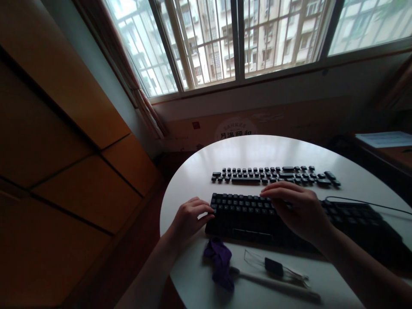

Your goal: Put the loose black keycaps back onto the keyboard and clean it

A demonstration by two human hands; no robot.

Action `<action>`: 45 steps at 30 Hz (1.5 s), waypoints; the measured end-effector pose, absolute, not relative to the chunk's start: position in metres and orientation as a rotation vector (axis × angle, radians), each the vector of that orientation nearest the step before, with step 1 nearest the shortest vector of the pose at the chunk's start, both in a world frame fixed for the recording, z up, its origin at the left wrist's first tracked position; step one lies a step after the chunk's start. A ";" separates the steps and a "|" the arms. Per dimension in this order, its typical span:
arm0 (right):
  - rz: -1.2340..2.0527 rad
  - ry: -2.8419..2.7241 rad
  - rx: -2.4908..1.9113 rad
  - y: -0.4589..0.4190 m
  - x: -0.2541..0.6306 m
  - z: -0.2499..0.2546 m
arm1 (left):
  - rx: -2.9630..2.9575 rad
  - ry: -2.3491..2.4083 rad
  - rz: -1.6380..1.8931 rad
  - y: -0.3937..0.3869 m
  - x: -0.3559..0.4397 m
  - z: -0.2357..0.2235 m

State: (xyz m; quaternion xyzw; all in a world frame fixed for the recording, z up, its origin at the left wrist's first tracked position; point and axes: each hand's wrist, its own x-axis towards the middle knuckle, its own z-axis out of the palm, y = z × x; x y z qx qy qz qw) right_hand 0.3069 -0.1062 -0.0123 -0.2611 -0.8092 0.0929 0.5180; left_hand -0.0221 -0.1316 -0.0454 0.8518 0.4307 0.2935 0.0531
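A black keyboard (pixel 240 221) lies across the white table, with caps on its upper rows and a dark strip of keyless-looking surface nearer me. My left hand (pixel 193 214) has thumb and fingertips closed at the keyboard's left end. Over the middle of the keyboard is my right hand (pixel 299 208), fingers together and tips at the top row; anything between them is hidden. Behind the keyboard, loose black keycaps (pixel 246 180) are laid out in rows. In front lie a purple cloth (pixel 220 264), a wire keycap puller (pixel 273 266) with a dark handle, and a thin pale stick (pixel 280 284).
The round white table (pixel 193 171) has its curved edge close to my left arm. A black cable (pixel 363 201) runs off to the right. Wooden cabinets (pixel 71 197) stand at left, a barred window (pixel 212 43) ahead, and papers (pixel 386 139) lie on a surface at right.
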 end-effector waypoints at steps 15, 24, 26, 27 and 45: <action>0.220 -1.966 -0.629 -0.108 0.306 -0.012 | 2.785 1.278 0.882 -0.134 -0.022 -0.042; 0.235 -1.965 -0.627 -0.107 0.306 -0.013 | 2.812 1.295 0.840 -0.135 -0.021 -0.039; 0.231 -1.965 -0.627 -0.107 0.306 -0.013 | 2.800 1.288 0.837 -0.135 -0.022 -0.038; 0.226 -1.964 -0.629 -0.107 0.306 -0.014 | 2.791 1.289 0.841 -0.135 -0.022 -0.038; 0.246 -1.961 -0.646 -0.102 0.305 -0.017 | 2.782 1.349 0.757 -0.137 -0.021 -0.034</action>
